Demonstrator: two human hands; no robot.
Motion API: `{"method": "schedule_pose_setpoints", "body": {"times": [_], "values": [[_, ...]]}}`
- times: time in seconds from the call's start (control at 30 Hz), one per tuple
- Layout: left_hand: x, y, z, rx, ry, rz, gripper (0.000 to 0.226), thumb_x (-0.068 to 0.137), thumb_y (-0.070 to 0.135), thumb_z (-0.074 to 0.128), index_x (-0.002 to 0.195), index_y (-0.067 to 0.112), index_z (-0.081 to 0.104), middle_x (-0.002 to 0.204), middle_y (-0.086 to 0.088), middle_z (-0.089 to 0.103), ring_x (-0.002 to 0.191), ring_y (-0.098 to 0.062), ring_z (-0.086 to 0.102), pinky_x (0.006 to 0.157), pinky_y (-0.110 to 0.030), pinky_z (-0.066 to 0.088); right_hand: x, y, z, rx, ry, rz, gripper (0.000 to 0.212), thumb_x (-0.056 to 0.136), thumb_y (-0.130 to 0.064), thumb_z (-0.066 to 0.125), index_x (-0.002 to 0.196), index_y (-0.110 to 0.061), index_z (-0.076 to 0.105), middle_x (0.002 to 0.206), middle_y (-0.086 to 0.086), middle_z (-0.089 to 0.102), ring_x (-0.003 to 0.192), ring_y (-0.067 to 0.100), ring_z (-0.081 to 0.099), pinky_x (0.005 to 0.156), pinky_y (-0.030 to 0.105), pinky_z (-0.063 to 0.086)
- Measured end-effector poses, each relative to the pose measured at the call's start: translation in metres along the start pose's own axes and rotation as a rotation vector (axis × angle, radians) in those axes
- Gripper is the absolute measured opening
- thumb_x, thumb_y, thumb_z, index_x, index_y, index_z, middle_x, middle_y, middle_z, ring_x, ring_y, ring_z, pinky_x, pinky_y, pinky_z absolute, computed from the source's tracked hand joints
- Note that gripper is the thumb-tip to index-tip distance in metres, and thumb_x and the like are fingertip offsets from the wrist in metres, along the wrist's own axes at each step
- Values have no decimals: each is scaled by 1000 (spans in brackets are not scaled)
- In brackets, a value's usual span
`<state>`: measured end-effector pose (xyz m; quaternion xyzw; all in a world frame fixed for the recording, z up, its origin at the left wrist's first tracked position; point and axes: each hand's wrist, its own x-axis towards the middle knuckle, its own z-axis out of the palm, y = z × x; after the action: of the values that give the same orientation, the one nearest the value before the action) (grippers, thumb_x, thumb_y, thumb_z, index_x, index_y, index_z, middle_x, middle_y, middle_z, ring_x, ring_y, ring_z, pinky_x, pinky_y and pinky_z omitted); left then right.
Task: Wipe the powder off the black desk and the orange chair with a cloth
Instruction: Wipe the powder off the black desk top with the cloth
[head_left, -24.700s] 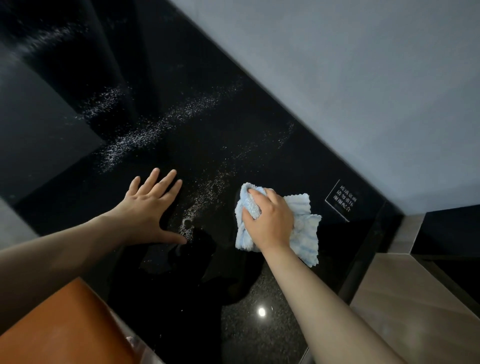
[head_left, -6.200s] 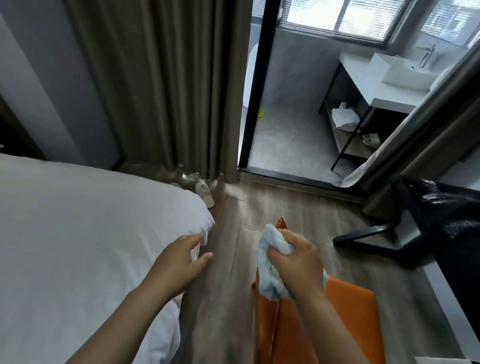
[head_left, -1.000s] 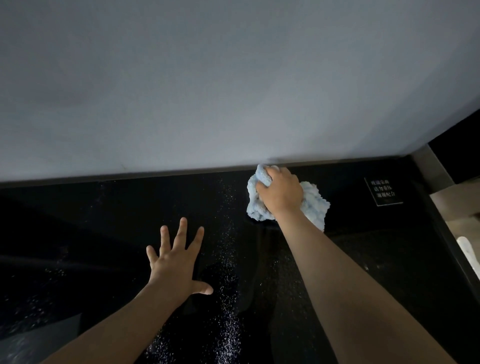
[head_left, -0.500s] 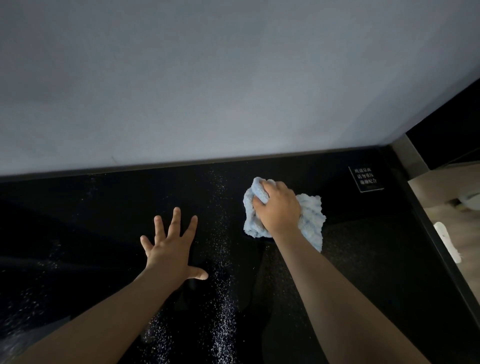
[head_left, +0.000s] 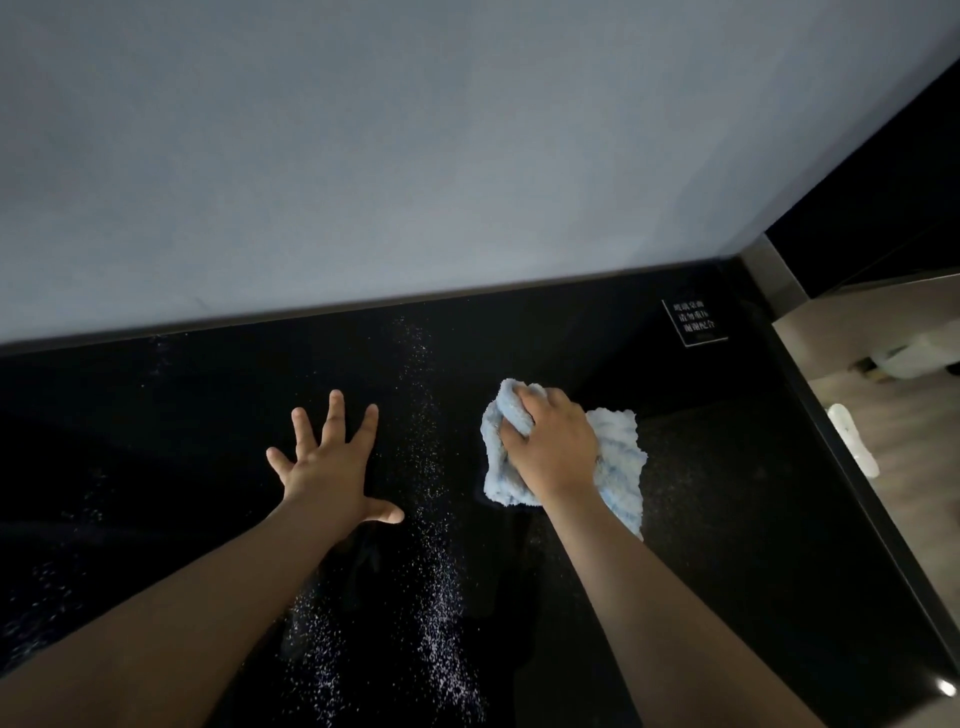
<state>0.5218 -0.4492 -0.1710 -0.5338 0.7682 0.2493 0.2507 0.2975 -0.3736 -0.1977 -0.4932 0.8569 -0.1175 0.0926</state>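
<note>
Two hands work the surface: the right hand (head_left: 550, 447) has its fingers curled into a bunched pale-blue fluffy cloth (head_left: 618, 457) and presses it down, while the left hand (head_left: 332, 467) lies flat with fingers spread, holding nothing and bracing on the glossy black desk (head_left: 753, 545). Over the last second the right hand has dragged the cloth back from the seam under the grey wall (head_left: 415, 156) toward the person, so a pulling stroke is under way. The patch it has crossed looks dark and mostly clean. A thin line of white powder (head_left: 428, 467) runs between the hands from the wall toward the near edge, with looser speckles below the left forearm, so the desk is judged only partly done. The next passes probably belong to the left of the cloth. The left hand has barely shifted. Against the oldest view, the broad diagonal bands of powder are gone and only narrow streaks remain. A few seconds back the cloth was at the orange chair, which is now out of sight. A small white-lettered black label (head_left: 693, 322) sits at the desk's far right corner.
</note>
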Motion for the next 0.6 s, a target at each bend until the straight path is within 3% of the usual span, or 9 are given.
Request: {"method": "schedule_pose_setpoints", "body": {"times": [0.2,0.33,0.6], "values": [[-3,-2,-1,3,15,18,130,62,70,72,150,33,-15,155,-4,-31,142,-44,-19,113,-65,13,-27,8,-2,3,11,27,47,86,-44,62,130,-28,58,124,-1,59,107,21,56,81,33,49],[-23,1,14,-41,83,134,125,65,72,68,152,29,-11,157,-2,-28,145,-40,-14,118,-57,9,-47,13,-1,10,16,48,46,86,-43,61,130,-28,57,123,-3,58,108,20,55,83,32,50],[-87,18,74,36,-3,231,128,66,74,65,149,28,-21,150,-1,-40,139,-37,-32,116,-57,-4,-83,22,-3,47,36,100,43,86,-39,62,126,-27,60,119,-3,60,106,19,56,83,33,49]]}}
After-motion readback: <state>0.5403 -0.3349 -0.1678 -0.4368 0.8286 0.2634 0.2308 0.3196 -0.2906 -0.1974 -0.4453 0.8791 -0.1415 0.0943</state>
